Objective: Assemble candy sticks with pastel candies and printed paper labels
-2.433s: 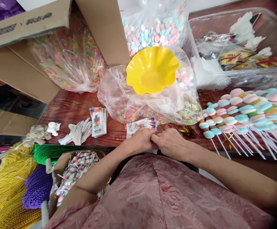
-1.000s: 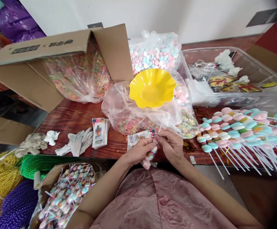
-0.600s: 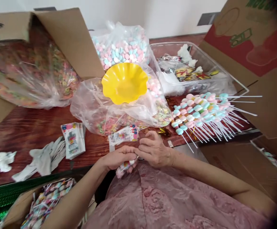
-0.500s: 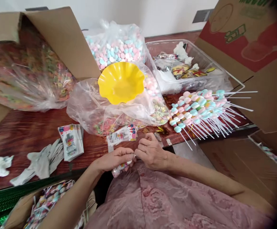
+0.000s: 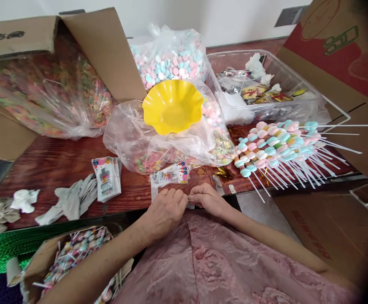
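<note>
My left hand (image 5: 168,210) is closed with its back turned up, by the table's front edge. The small printed packet of candy seen in it a moment ago is now hidden beneath it. Its fingertips meet those of my right hand (image 5: 207,198), which pinches something too small to make out. Just beyond my hands, flat printed clear bags (image 5: 170,174) lie on the table. To the right is a pile of candy skewers (image 5: 277,145), pastel pieces on white sticks. A stack of printed bags (image 5: 106,179) lies to the left.
A yellow wavy-rimmed bowl (image 5: 173,107) sits on bags of candy (image 5: 171,63). Behind right stands a clear plastic bin (image 5: 268,112) of packets. Left are a cardboard box (image 5: 104,50), grey gloves (image 5: 71,198) and crumpled tissue (image 5: 25,200). Below, a carton (image 5: 33,270) holds candy sticks.
My left hand has rolled over, back upward, covering the candy packet that showed under it. My right hand has opened out from a fist-like curl into a pinch. The view has shifted left.
</note>
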The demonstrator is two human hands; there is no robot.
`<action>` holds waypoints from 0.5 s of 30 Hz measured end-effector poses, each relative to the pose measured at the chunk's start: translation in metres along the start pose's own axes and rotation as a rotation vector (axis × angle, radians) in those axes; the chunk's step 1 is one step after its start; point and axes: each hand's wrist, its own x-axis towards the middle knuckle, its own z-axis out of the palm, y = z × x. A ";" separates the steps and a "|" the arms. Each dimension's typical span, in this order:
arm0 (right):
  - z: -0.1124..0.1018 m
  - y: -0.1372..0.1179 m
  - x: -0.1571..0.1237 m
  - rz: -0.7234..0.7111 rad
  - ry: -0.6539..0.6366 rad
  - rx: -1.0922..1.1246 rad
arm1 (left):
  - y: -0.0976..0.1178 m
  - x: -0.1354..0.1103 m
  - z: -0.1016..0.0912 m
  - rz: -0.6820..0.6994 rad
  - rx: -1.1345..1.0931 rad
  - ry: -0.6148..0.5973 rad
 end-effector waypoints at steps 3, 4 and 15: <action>-0.010 -0.002 -0.006 -0.171 0.182 -0.335 | -0.009 -0.004 0.005 -0.070 -0.090 -0.035; -0.017 -0.002 -0.008 -0.240 0.290 -0.519 | -0.013 -0.006 0.006 -0.132 -0.151 -0.036; -0.059 0.014 0.013 -0.264 0.442 -1.392 | -0.021 0.009 0.010 -0.909 -1.353 0.143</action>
